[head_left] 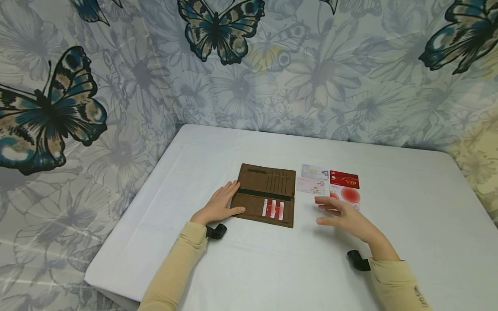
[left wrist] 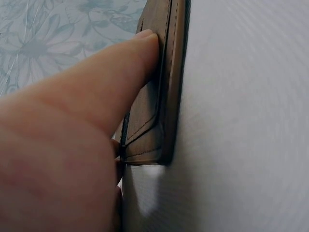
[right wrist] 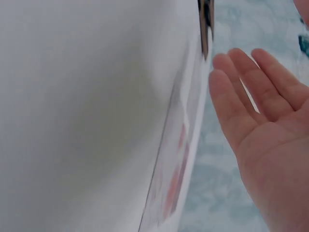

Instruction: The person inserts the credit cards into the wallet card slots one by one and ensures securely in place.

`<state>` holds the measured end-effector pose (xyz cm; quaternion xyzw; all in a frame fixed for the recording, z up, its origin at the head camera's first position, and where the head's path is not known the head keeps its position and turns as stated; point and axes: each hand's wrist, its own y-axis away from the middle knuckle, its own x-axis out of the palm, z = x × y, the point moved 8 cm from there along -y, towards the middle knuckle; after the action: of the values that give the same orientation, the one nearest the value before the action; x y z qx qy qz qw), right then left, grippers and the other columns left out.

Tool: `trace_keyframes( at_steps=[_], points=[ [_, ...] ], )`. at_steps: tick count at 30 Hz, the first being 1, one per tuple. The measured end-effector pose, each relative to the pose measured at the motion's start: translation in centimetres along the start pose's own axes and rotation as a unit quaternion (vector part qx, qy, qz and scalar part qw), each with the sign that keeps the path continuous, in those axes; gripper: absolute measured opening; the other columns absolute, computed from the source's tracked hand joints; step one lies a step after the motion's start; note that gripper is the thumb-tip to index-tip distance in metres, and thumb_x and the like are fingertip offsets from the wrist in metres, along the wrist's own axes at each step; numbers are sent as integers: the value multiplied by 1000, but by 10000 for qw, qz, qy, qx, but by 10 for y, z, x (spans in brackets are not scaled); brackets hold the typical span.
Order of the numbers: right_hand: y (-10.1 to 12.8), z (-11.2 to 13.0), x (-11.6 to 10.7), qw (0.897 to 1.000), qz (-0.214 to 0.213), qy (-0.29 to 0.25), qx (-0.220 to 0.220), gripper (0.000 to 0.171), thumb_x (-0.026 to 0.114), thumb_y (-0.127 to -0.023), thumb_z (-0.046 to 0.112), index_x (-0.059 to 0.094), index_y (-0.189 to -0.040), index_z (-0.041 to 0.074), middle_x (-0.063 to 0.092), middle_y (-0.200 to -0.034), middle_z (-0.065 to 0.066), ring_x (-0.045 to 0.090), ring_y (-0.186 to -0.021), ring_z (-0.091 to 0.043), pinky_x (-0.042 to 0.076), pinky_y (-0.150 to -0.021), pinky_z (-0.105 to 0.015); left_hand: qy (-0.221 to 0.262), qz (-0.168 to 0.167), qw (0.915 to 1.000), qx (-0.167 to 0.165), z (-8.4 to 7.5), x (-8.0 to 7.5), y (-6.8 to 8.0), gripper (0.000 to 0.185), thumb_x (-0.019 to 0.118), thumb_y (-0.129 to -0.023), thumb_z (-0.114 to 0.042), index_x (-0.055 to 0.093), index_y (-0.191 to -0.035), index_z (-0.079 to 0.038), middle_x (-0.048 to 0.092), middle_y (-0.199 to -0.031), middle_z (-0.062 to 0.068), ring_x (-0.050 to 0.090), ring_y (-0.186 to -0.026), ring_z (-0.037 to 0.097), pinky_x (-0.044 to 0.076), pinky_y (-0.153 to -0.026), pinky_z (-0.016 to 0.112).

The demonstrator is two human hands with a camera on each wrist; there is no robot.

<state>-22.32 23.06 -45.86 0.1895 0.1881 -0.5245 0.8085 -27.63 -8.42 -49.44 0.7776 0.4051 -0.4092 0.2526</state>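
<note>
Head view, flat left hand [head_left: 219, 202] pressing brown suede wallet [head_left: 266, 194], right hand [head_left: 344, 214] loose above glossy cards [head_left: 330, 183]

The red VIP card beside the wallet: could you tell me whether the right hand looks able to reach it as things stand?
Probably yes. The right hand hovers open just in front of the red VIP card, which lies face up on the table with nothing over it.

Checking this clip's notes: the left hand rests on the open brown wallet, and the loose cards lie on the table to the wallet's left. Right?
Not quite. The left hand does rest on the open brown wallet, but the head view shows the loose cards lying to its right, near the right hand.
</note>
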Motion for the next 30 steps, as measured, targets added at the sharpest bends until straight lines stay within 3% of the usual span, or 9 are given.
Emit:
trace_keyframes(
  at_steps=[6,10,11,13,17,18,30],
  points=[
    [10,-16,-31,9980,-418,216,426,66,69,-84,31,42,-137,3,35,-140,-19,38,-124,-40,38,-95,-50,-18,67,10000,-29,1,1,-1,85,56,-89,-48,11,-149,-8,7,-154,9,1,-140,21,1,-111,40],
    [19,-28,-49,9949,-686,274,694,70,69,-84,35,38,-141,6,31,-144,-15,36,-126,-39,43,-91,-25,-59,89,9999,-45,3,3,-2,85,55,-89,-49,10,-150,-9,7,-154,8,0,-139,19,1,-111,39],
    [21,-30,-52,9943,-739,257,722,72,69,-84,34,36,-141,6,33,-143,-15,35,-126,-40,42,-91,-25,-51,81,9999,-33,3,3,-2,85,55,-89,-49,11,-150,-9,7,-154,8,0,-139,19,1,-111,39],
    [25,-35,-57,9930,-827,200,816,74,69,-84,35,34,-143,7,33,-143,-15,33,-126,-41,41,-94,-30,-49,92,9999,-32,4,3,-3,85,55,-89,-50,10,-150,-9,6,-154,8,-1,-139,18,1,-111,39],
    [32,-43,-63,9903,-911,277,1014,80,68,-84,36,27,-146,7,27,-144,-22,27,-126,-48,30,-94,-63,-38,105,9999,-34,4,3,-3,86,54,-89,-51,10,-150,-10,5,-154,7,-1,-139,18,1,-111,39],
    [34,-45,-64,9894,-925,323,1070,81,68,-84,37,26,-146,7,26,-144,-23,25,-126,-49,28,-93,-66,-43,109,9999,-40,4,3,-3,86,54,-89,-51,10,-150,-10,5,-154,6,-1,-139,17,0,-111,39],
    [37,-58,-69,9859,-1009,688,1145,85,72,-81,36,29,-140,-8,31,-138,-31,29,-122,-50,27,-94,-65,-49,95,9999,-105,3,2,-1,84,55,-89,-49,10,-150,-10,5,-154,5,-1,-139,17,0,-111,38]
  ],
)
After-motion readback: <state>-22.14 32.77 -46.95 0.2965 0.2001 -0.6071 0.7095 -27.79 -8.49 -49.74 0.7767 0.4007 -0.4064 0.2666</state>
